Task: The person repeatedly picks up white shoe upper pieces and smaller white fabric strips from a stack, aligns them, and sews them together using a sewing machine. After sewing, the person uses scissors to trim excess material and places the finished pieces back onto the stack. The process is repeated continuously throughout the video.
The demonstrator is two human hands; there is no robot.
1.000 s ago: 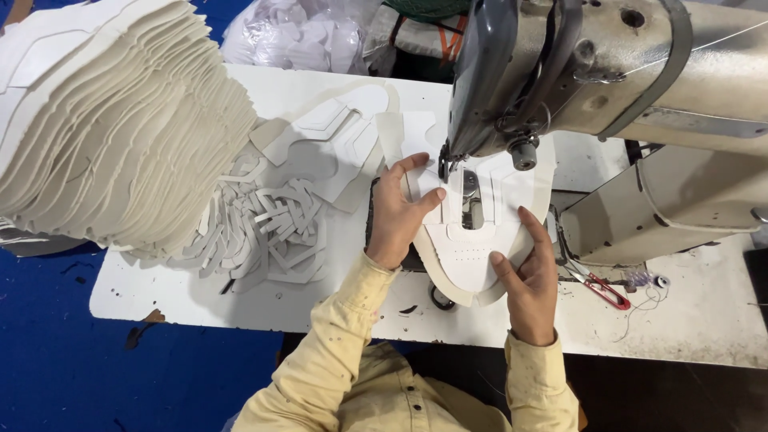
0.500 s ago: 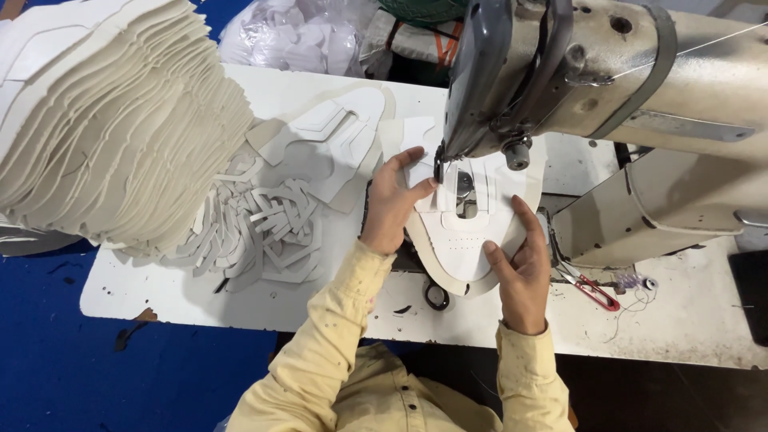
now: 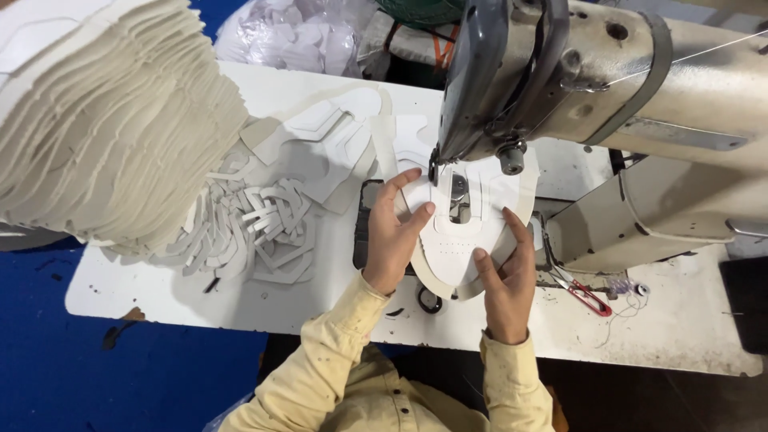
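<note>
A white shoe-upper piece (image 3: 456, 244) lies flat under the head of a grey industrial sewing machine (image 3: 592, 72), with the needle area over its central slot. My left hand (image 3: 396, 232) presses on the piece's left edge, fingers spread and pointing toward the needle. My right hand (image 3: 504, 276) rests on the piece's lower right edge, thumb and fingers pinching it flat. Both sleeves are pale yellow.
A tall stack of cream cut pieces (image 3: 104, 120) fills the left of the white table (image 3: 240, 308). Loose white strips and cut shapes (image 3: 256, 224) lie beside it. Red-handled snips (image 3: 588, 296) sit right of my hand. A bag of white pieces (image 3: 296, 36) lies behind.
Both hands and the white piece have shifted slightly up toward the needle, and the view has drifted a little; the grip is unchanged.
</note>
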